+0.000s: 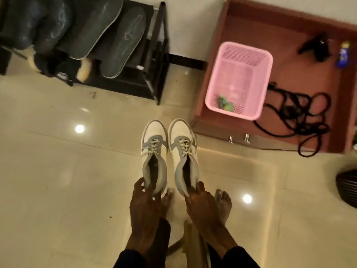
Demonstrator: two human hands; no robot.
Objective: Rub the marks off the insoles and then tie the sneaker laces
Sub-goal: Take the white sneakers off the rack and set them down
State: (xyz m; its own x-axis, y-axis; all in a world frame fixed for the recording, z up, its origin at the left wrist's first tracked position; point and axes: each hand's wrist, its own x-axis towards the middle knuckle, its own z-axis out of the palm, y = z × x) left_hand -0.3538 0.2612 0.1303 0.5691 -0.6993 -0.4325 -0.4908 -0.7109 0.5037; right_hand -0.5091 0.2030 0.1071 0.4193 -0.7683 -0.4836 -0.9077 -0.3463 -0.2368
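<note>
Dark long left sleeve (128, 258), cuff ending at wrist. Matching dark right sleeve (238, 256). Left grip (144, 202), right grip (201, 203) bare. Left foot (170, 193), right foot (224, 198) bare.

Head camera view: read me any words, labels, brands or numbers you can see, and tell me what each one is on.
No text here can be read.
The bottle has a label, too blurred to read.
The insoles carry pale scribbled marks, with no legible letters.
The sneakers show no brand or number.
</note>
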